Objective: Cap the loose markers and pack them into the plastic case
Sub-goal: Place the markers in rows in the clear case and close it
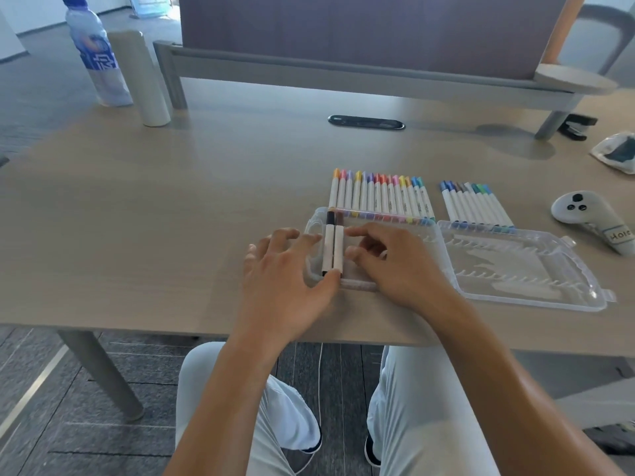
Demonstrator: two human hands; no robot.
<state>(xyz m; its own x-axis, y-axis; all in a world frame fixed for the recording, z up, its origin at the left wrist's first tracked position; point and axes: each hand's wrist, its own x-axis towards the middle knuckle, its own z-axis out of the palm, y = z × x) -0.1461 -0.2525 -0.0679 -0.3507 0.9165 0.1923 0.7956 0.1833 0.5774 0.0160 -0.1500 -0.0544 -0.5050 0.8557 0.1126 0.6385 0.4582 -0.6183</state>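
Note:
A clear plastic case (pixel 515 266) lies open on the table, its left half under my hands. Two white markers (pixel 333 247) with dark caps lie side by side at the left end of that half. My left hand (pixel 285 280) rests on the case's left edge, its fingertips and thumb touching the markers. My right hand (pixel 388 262) touches the right marker from the other side with curled fingers. Beyond the case a row of several capped pastel markers (pixel 381 195) lies flat. A smaller row of blue, grey and green markers (pixel 476 204) lies to its right.
A water bottle (pixel 94 53) and a grey cylinder (pixel 141 79) stand at the back left. A white handheld controller (pixel 591 221) lies right of the case, a plastic bag (pixel 618 156) and a black stapler (pixel 577 127) beyond it. A cable port (pixel 366 121) sits mid-table before a divider screen.

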